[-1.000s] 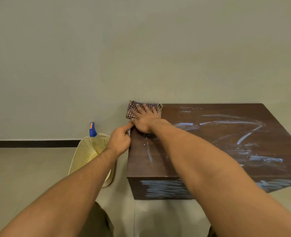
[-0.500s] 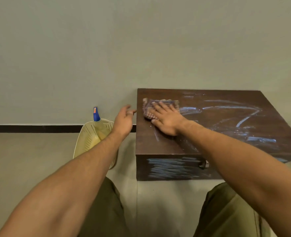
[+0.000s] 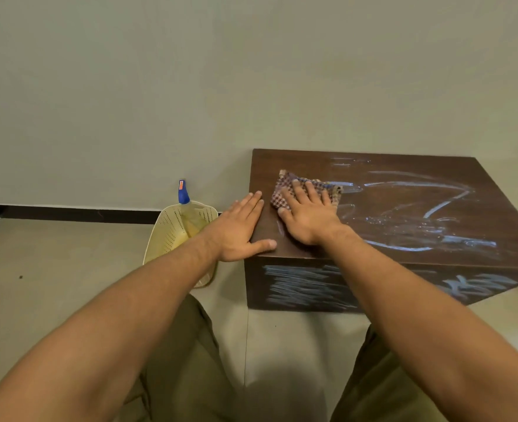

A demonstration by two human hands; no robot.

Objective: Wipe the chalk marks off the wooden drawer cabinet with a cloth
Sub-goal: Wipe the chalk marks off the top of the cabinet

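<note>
Partly hidden under the right hand, the checked cloth lies on the left half of the wooden drawer cabinet top, and only its far and left edges show past the fingers. That hand is flat, fingers spread, pressing the cloth down. The left hand also lies flat with straight fingers. It holds nothing and straddles the top's left edge, thumb near the front-left corner. The right forearm covers the middle of the cabinet front, splitting the chalk scribbles there, and the frame edge cuts off the cabinet's right corner. Curved chalk marks and wet smears cover the top to the right of the cloth. The cabinet's back edge meets the wall. Left of it, a cream perforated basket stands on bare tiled floor, with a blue-nozzled spray bottle whose body shows only dimly through the basket.
</note>
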